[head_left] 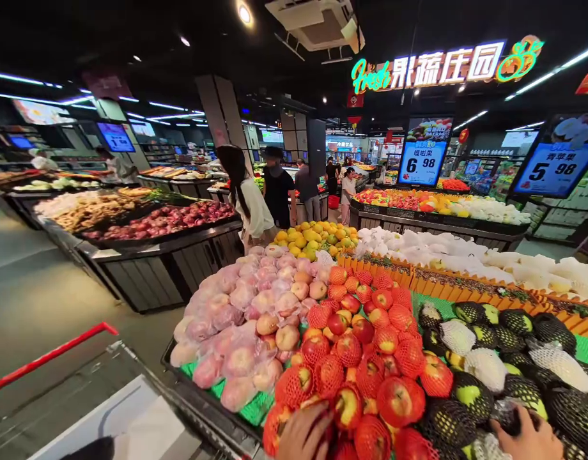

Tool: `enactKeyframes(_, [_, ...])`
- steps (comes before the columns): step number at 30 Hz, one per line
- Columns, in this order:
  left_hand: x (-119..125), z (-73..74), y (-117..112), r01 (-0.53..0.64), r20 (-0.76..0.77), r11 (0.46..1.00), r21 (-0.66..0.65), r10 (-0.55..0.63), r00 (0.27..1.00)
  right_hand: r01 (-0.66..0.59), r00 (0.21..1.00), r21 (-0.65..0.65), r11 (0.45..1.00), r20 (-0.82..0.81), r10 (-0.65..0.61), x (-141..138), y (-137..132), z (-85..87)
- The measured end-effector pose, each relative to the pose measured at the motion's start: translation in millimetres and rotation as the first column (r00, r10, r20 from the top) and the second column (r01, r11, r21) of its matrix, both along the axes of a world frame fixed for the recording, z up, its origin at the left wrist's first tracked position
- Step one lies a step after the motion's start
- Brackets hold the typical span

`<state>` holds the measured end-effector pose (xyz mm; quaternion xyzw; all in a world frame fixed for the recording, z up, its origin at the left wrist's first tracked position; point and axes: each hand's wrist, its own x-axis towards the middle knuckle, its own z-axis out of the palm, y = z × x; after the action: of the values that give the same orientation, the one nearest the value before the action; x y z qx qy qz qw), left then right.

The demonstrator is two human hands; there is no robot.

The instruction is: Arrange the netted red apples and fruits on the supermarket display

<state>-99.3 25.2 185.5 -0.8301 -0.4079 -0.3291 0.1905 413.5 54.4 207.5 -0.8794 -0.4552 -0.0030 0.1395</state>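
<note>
My left hand (306, 436) rests on red apples in orange foam nets (371, 377) at the front of a fruit display, fingers curled over one apple at the bottom edge. My right hand (531, 437) reaches onto green fruit in black nets (514, 383) to the right, its fingers closed around a dark netted piece; the lower part of the hand is cut off by the frame. Pink apples in clear bags (246, 319) are piled to the left of the red ones.
A shopping cart with a red handle (54, 354) stands at lower left. Other shoppers (248, 198) stand beyond the display, by yellow fruit (316, 239). A dark produce counter (145, 243) runs along the left aisle. White netted fruit (466, 252) and price signs (422, 160) lie to the right.
</note>
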Motion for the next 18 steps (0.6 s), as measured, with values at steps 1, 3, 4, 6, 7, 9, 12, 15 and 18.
enactKeyframes(1, [-14.7,10.7,25.9,-0.049,0.057,0.997,-0.065,0.052,0.997,0.013,1.0,-0.004,1.0,0.009,-0.013,3.3,0.2,-3.9])
enactKeyframes(3, [-36.9,29.9,81.4,-0.21,0.129,0.96,-0.184,0.235,0.963,0.029,0.999,-0.012,1.0,0.037,-0.028,8.5,0.0,-11.2])
enactKeyframes(4, [-44.3,37.4,109.4,-0.279,0.105,0.919,-0.279,0.318,0.942,0.028,0.998,-0.017,0.999,0.059,-0.027,10.2,-0.4,-14.2])
enactKeyframes(6, [-52.3,47.6,161.5,-0.38,-0.044,0.774,-0.506,0.416,0.908,0.026,0.995,-0.021,0.999,0.098,-0.024,11.9,-1.8,-18.5])
enactKeyframes(7, [-53.4,50.7,184.1,-0.379,-0.105,0.728,-0.571,0.393,0.913,0.025,0.993,-0.021,0.999,0.118,-0.022,11.9,-2.5,-19.7])
enactKeyframes(9, [-51.1,54.5,220.4,-0.362,-0.192,0.662,-0.656,0.318,0.928,0.034,0.989,-0.015,0.999,0.142,-0.032,10.6,-3.5,-20.4])
enactKeyframes(12, [-39.9,59.1,252.4,-0.347,-0.274,0.581,-0.736,0.213,0.938,0.052,0.989,-0.02,0.998,0.14,-0.048,7.0,-4.1,-18.1])
enactKeyframes(15, [-25.6,65.5,265.5,-0.369,-0.349,0.495,-0.787,0.138,0.927,0.062,0.99,-0.023,0.998,0.129,-0.059,4.0,-5.2,-14.5])
enactKeyframes(18, [-14.5,75.3,270.5,-0.435,-0.415,0.423,-0.795,0.144,0.898,0.056,0.989,-0.01,0.998,0.135,-0.054,3.8,-6.9,-13.6])
